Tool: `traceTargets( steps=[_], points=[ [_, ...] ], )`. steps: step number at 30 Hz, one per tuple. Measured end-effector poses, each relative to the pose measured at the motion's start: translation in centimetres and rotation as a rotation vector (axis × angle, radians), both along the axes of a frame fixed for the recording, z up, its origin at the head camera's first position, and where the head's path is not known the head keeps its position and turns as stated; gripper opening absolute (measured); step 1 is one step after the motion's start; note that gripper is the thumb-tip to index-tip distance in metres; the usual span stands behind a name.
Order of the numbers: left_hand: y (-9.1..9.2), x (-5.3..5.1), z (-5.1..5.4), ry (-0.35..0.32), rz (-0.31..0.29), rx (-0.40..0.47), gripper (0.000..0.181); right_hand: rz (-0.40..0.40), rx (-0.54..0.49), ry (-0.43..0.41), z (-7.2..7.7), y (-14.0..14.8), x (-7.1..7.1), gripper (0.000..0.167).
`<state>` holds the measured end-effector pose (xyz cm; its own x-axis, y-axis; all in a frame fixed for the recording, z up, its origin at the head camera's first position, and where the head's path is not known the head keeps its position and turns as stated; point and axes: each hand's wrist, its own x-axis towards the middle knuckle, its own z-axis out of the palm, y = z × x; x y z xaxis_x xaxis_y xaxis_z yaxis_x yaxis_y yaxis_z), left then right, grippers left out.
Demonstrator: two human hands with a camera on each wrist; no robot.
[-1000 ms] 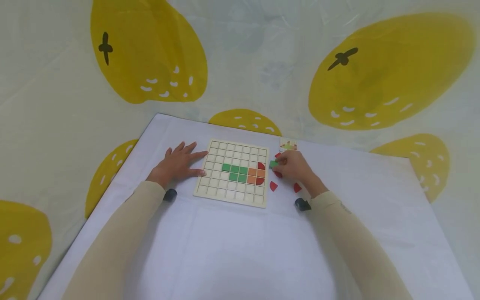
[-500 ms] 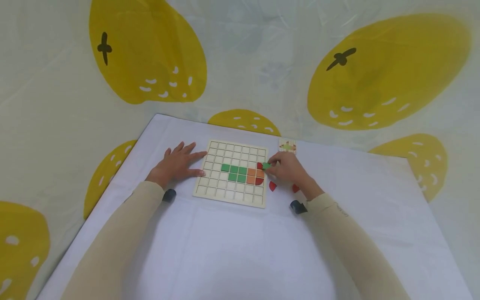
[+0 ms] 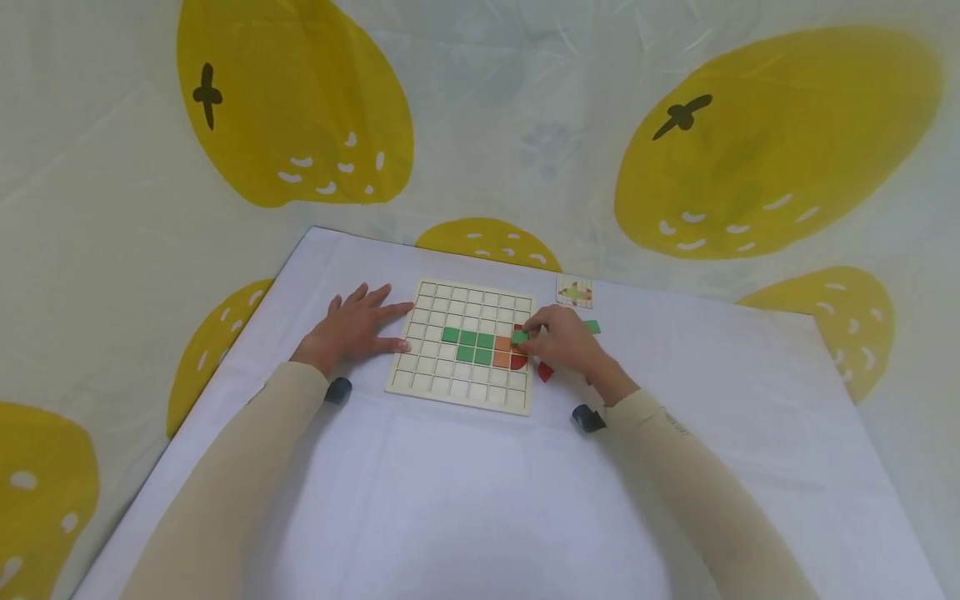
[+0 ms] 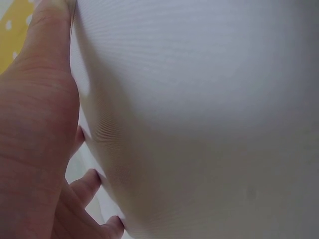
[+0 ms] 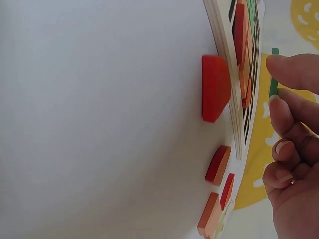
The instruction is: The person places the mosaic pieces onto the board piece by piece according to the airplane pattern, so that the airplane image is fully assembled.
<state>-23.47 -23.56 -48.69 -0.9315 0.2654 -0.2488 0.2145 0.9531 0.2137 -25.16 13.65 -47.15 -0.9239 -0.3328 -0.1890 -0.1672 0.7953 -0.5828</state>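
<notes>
In the head view a gridded wooden board point(image 3: 450, 387) holds green, orange and red pieces. My right hand point(image 3: 566, 340) pinches a green square point(image 3: 520, 337) over the board's right edge. The right wrist view shows that green piece point(image 5: 273, 85) edge-on between thumb and index finger of the right hand point(image 5: 299, 129), above the surface. My left hand point(image 3: 352, 329) lies with fingers spread, thumb and index finger touching the board's left edge. In the left wrist view the left hand point(image 4: 37, 134) has its fingertips on the white surface.
A pattern card point(image 3: 573, 292) lies past the board's upper right corner. A green piece point(image 3: 592, 327) sits right of the right hand, and a red piece point(image 3: 545, 372) beside the board. In the right wrist view, red pieces point(image 5: 215, 88) and an orange piece point(image 5: 209, 214) lie along the board.
My right hand has carried the green square leftward, from beside the board to over its right-hand columns. Another green piece has come into view behind that hand. The left hand has stayed in place.
</notes>
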Motion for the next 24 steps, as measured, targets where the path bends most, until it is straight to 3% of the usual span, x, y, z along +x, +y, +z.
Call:
traceTargets(
  steps=[11, 24],
  points=[
    [0.3, -0.1, 0.0, -0.012, 0.009, -0.001, 0.083, 0.128, 0.057, 0.142, -0.2, -1.4, 0.6, 0.027],
    [0.2, 0.2, 0.1, -0.013, 0.024, 0.009, 0.083, 0.140, 0.007, 0.079, -0.4, -3.0, 1.2, 0.032]
  ],
)
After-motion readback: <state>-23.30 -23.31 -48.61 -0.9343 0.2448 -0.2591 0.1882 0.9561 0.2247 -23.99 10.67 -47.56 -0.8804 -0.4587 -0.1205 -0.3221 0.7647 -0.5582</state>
